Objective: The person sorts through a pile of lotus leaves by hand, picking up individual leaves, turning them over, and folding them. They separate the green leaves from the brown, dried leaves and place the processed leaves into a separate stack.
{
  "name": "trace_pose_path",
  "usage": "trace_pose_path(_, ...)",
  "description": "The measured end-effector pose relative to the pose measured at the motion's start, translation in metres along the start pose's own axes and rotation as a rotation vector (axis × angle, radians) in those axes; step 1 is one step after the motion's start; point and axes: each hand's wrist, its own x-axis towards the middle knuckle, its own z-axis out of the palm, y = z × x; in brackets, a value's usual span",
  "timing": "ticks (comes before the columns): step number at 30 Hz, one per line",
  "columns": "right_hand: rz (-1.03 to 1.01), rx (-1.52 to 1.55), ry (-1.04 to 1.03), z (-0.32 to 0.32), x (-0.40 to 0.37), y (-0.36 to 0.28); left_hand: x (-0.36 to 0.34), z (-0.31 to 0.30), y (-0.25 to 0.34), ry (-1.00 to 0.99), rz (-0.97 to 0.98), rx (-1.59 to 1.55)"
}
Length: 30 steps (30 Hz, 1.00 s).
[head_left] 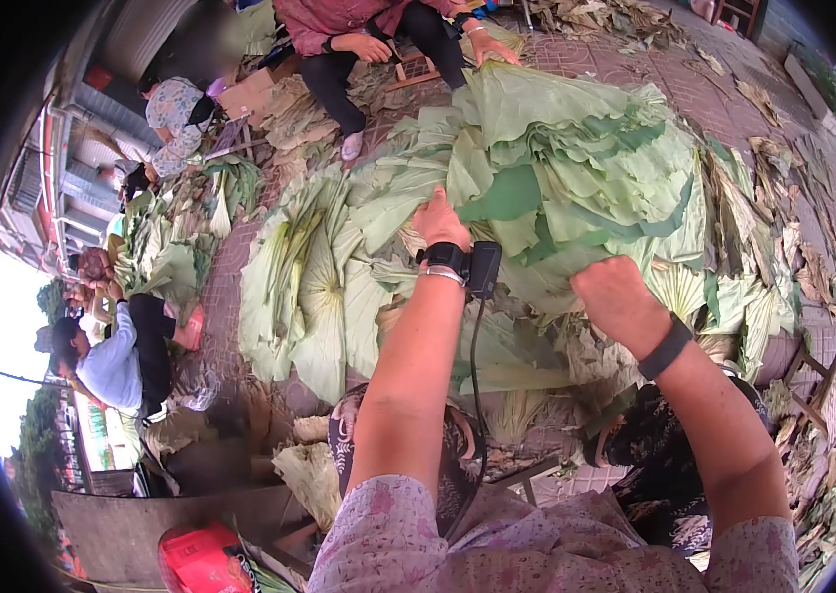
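Both hands on the leaves here! The stack [596, 148], broad green layers fanned out, sits right in front of the wearer, out beyond both wrists. Left grip [441, 221]: narrow, fingers closed on the leaf edge at the stack's left side. Over to the right grip [621, 299]: balled into a fist at the near edge, the leaf margin running into it, fingertips tucked out of sight.

Across the way, a co-worker in a red top [339, 18] joins in, one hand [492, 45] touching the stack's far corner, the other [364, 46] down by the knee. Black box [484, 269] at the wearer's left wrist, cable [478, 385] trailing down from it; dark band [667, 346] around the right.

Left of the stack, more pale leaves [319, 296] lie spread out, veins showing, some overlapping. Dry brown leaves [818, 267] litter the paving [626, 54] off to the right. Further left, a person in pale blue [110, 366] sits near another leaf heap [173, 259], and down in the lower left corner, a bright red bag [203, 561]!
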Motion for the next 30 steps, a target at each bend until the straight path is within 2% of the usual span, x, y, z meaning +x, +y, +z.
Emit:
trace_pose_path(2,-0.009,-0.002,0.006,0.000,-0.002,0.003,-0.025,-0.004,0.039,0.048,-0.354,-0.368)
trace_pose_path(4,-0.004,-0.013,-0.006,-0.004,-0.005,0.005,-0.028,-0.003,0.025,-0.047,-0.014,-0.159)
trace_pose_path(6,-0.002,-0.010,-0.007,-0.012,-0.006,0.010,-0.031,0.007,0.024,0.021,-0.390,-0.755)
trace_pose_path(9,0.009,0.038,0.023,-0.022,-0.013,0.029,-0.038,0.012,0.009,-0.069,-0.312,-0.938)
trace_pose_path(10,0.018,0.060,0.046,-0.025,-0.014,0.036,-0.052,0.007,0.024,-0.107,-0.282,-0.990)
trace_pose_path(11,0.029,0.083,0.068,-0.027,-0.016,0.041,-0.069,0.005,0.040,-0.029,-0.299,-0.877)
trace_pose_path(13,0.006,0.103,0.091,-0.028,-0.018,0.049,-0.069,0.004,0.017,-0.119,0.112,-0.390)
trace_pose_path(15,0.043,0.115,0.118,-0.034,-0.020,0.048,-0.067,0.008,-0.002,-0.190,0.174,-0.324)
trace_pose_path(16,0.087,0.109,0.135,-0.045,-0.020,0.047,-0.068,0.012,-0.003,-0.214,0.035,-0.512)
trace_pose_path(18,0.100,0.122,0.156,-0.049,-0.022,0.050,-0.070,0.013,-0.011,-0.259,0.104,-0.605)
trace_pose_path(19,0.074,0.143,0.161,-0.047,-0.026,0.057,-0.071,0.011,-0.017,-0.284,0.315,-0.506)
trace_pose_path(21,0.033,0.166,0.102,-0.042,-0.032,0.058,-0.078,0.010,-0.021,-0.264,0.347,-0.483)
trace_pose_path(22,0.016,0.168,0.040,-0.039,-0.033,0.052,-0.095,0.004,0.006,-0.218,0.169,-0.559)
trace_pose_path(24,-0.026,0.202,-0.072,-0.034,-0.035,0.043,-0.123,-0.005,0.058,-0.110,-0.070,-0.698)
trace_pose_path(26,-0.089,0.270,-0.184,-0.028,-0.036,0.032,-0.145,-0.016,0.090,0.025,-0.200,-0.827)
trace_pose_path(27,-0.109,0.340,-0.256,-0.027,-0.036,0.029,-0.148,-0.023,0.091,0.027,-0.140,-0.816)
trace_pose_path(30,-0.110,0.483,-0.110,-0.025,-0.039,0.021,-0.167,-0.038,0.103,-0.014,-0.116,-0.810)
